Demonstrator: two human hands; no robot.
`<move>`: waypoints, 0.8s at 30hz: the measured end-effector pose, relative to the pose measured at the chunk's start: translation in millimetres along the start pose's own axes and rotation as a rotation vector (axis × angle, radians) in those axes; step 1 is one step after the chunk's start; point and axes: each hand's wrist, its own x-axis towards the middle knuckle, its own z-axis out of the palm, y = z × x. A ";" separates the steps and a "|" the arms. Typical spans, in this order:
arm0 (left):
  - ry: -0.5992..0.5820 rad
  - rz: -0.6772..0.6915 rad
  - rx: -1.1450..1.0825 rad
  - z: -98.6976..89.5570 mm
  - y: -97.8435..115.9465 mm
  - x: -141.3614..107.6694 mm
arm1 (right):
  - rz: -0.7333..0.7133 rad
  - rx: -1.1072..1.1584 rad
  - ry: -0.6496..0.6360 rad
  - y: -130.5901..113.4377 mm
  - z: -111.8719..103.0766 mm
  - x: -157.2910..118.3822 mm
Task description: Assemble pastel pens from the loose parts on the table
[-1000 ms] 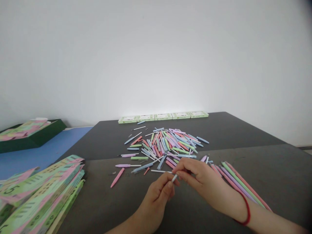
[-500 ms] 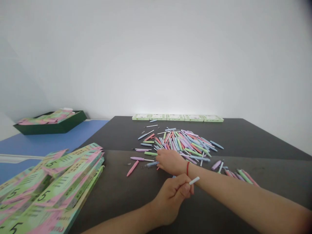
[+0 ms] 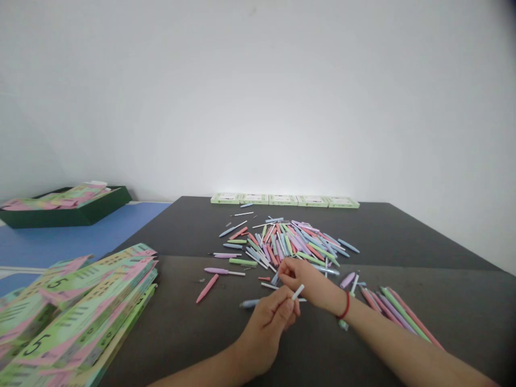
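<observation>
My left hand (image 3: 268, 325) is closed in a fist in front of the pile, wrapped round a thin white pen part (image 3: 298, 292) whose end sticks out past the thumb. My right hand (image 3: 302, 279), with a red cord at the wrist, is just beyond it at the near edge of the pile of pens (image 3: 288, 242). Its fingers are curled together, and what they hold, if anything, is hidden. A blue pen piece (image 3: 250, 303) shows left of my left hand; whether it touches the hand I cannot tell.
Pastel pens and thin white sticks are scattered around the pile, with a pink pen (image 3: 207, 288) at left. A row of coloured pens (image 3: 403, 314) lies at right. Flat boxes (image 3: 284, 200) line the back edge. Printed packages (image 3: 80, 317) and a dark green tray (image 3: 97, 214) are at left.
My right hand has drawn back from the pile, towards my body and to the right. My left hand keeps the white pen part. The view has shifted slightly, showing more of the pen row.
</observation>
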 end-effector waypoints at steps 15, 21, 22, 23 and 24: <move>0.336 0.061 -0.293 -24.3 -1.7 16.8 | -0.229 -0.247 -0.108 -23.4 -4.9 -40.3; 0.465 0.198 -0.377 -37.5 28.4 24.2 | -0.529 -0.411 -0.168 -50.9 18.8 -9.5; 0.476 0.205 -0.380 -38.0 31.6 24.7 | -0.570 -0.426 -0.177 -54.7 24.4 -3.9; 0.483 0.206 -0.384 -38.4 33.9 25.0 | -0.592 -0.432 -0.180 -57.7 28.8 0.9; 0.486 0.204 -0.386 -38.9 35.3 25.2 | -0.596 -0.432 -0.177 -59.4 31.2 4.7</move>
